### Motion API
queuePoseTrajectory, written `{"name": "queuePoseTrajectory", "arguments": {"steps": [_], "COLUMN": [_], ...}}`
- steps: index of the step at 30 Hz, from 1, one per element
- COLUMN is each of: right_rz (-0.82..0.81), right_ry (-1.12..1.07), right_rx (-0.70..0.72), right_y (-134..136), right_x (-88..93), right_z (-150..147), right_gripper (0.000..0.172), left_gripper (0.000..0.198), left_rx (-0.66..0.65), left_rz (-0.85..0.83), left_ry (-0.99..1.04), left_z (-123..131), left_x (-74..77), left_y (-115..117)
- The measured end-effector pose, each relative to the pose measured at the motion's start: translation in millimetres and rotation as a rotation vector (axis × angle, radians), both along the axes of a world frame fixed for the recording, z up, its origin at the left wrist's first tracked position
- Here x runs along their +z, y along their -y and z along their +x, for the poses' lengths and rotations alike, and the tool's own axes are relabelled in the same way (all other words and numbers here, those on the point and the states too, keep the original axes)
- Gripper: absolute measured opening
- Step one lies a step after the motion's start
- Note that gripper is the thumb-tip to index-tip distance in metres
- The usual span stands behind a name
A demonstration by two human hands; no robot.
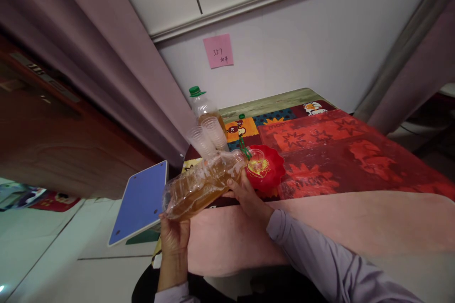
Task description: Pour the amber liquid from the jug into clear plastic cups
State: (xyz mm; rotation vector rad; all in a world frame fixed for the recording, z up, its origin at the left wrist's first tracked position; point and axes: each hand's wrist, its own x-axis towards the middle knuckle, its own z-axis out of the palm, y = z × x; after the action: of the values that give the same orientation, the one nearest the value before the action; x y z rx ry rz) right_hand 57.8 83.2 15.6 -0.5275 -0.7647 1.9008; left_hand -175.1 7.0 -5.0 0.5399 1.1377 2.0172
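Observation:
I hold a clear plastic bottle (199,184) of amber liquid tipped on its side, its open neck over a clear cup (256,155) that sits on a red scalloped plate (272,173). My left hand (173,233) is closed around the bottle's base. My right hand (245,195) grips the bottle near its shoulder. A green cap ring dangles by the neck. Behind stand a second bottle with a green cap (202,106) and two empty clear cups (208,138), tilted in view.
The table (355,151) carries a red patterned cloth and a pink cover at its near edge. A blue board (140,201) leans at the left. A pink sticky note (218,50) is on the white wall. A wooden door is at far left.

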Motion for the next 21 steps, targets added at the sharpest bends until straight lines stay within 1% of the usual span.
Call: {"name": "queuePoseTrajectory", "arguments": {"steps": [2,5,7,11,16,21], "right_rz": [-0.002,-0.025,-0.031,-0.012,0.018,0.018], "right_ry": [-0.009,-0.010,-0.004,0.000,-0.001,-0.031], "right_rx": [-0.001,-0.005,-0.004,0.004,0.003,-0.003], "right_y": [0.0,0.3,0.6,0.5,-0.1,-0.8], "right_x": [-0.1,0.5,1.0,2.0,1.3,-1.0], "right_z": [-0.3,-0.2,0.3,1.4,0.7,-1.2], "right_gripper": [0.108,0.113,0.112,0.105,0.099,0.099], "left_gripper": [0.092,0.082,0.080,0.081,0.089,0.091], "left_rx": [0.000,-0.018,-0.033,-0.025,-0.002,-0.009], "left_rz": [0.009,0.031,0.032,0.036,0.007,-0.013], "left_ry": [0.004,0.019,0.026,0.028,0.003,-0.031], "left_z": [-0.4,-2.4,-3.7,-4.3,-0.6,3.0], "left_x": [-0.6,-3.6,-5.6,-6.7,-2.3,2.4], "left_y": [0.5,1.4,1.8,1.6,0.5,0.0]}}
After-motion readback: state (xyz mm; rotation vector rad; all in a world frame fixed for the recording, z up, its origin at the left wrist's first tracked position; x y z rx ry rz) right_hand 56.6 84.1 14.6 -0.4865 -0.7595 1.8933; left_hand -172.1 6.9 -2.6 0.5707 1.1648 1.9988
